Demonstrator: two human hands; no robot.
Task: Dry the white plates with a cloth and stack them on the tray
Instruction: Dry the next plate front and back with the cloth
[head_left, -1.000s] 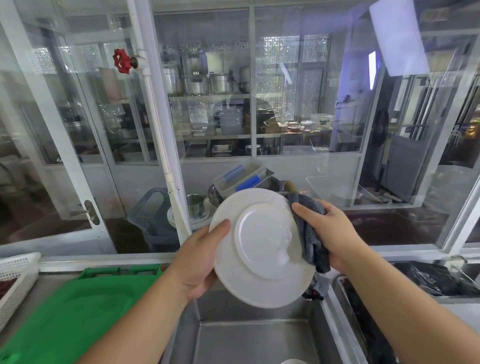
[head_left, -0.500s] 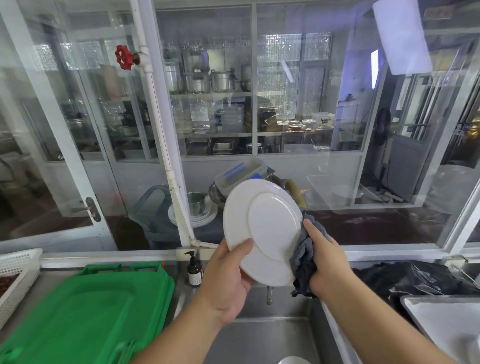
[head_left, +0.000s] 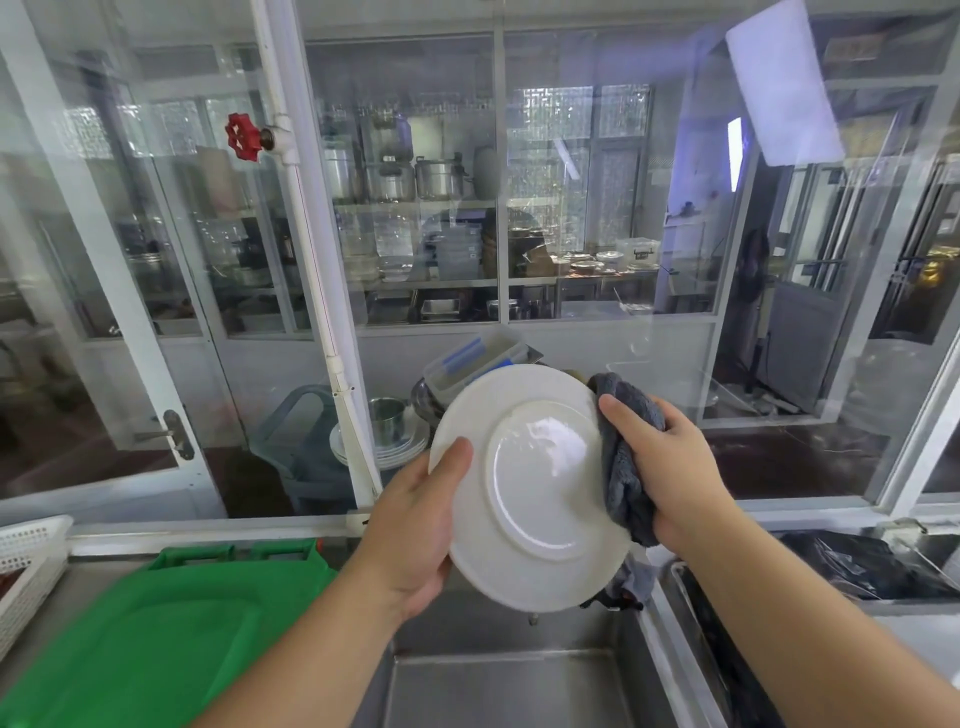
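One view only, the head cam. Two hands hold one plate (head_left: 530, 488) up over the sink (head_left: 498, 686), bottom side facing us. Left hand (head_left: 410, 525) grips the plate's left edge, thumb on the back, fingers hidden behind. Right hand (head_left: 670, 467) is curled round a gray cloth (head_left: 623, 467) & presses it on the plate's right rim.

Step now, I think: drying. The back looks shiny, maybe wet in the middle. Next move needs the cloth to rub over the rest of the back and prob. the front too, w/ the left hand turning the plate. Then it goes left and down to the green tray (head_left: 156, 639), which sits on the table next to the sink. No plates show on the tray yet, so the job looks far from done.

Other stuff: a white basket (head_left: 31, 561) at the far left, a black bag (head_left: 857, 566) on the right, a white pipe (head_left: 311, 249) w/ a red valve (head_left: 243, 136), and glass w/ pots & more plates behind it. Nothing blocks the way to the tray.
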